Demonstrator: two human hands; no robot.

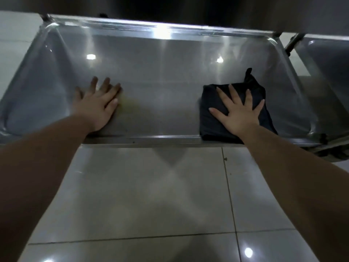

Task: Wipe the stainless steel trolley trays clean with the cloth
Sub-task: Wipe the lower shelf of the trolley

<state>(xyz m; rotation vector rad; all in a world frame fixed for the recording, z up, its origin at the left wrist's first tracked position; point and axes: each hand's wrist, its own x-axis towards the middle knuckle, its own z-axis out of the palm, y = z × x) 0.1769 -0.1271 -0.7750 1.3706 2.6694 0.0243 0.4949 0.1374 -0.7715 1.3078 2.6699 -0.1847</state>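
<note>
Now in view: a steel tray point(160, 76) is seen from above, stretched from left to right, with a raised rim all round it.
Tray surface: bright spots of light are reflected in the metal, and a faint yellowish patch point(130, 104) is seen just right of the left hand.
Left hand point(96, 104): it is laid flat on the left half of the tray, close to the near rim. The fingers are held straight and slightly spread, pointed towards the far side, and nothing is gripped.
Right hand point(238, 112): it is pressed flat on top of the cloth. The fingers are held straight and spread wide, so the cloth is neither pinched nor grasped.
Cloth point(211, 127): a dark folded cloth is laid in the right half of the tray. Its near edge is draped onto the near rim, and one corner is stuck up on the far side.
Forearms: both are bare and are reached across the near rim.
Second tray point(328, 59): part of another steel tray is seen at the far right, beside a slanted metal post point(294, 41).
Floor point(151, 186): glossy pale tiles are seen on the near side, crossed by dark joints and marked with reflected lights.
</note>
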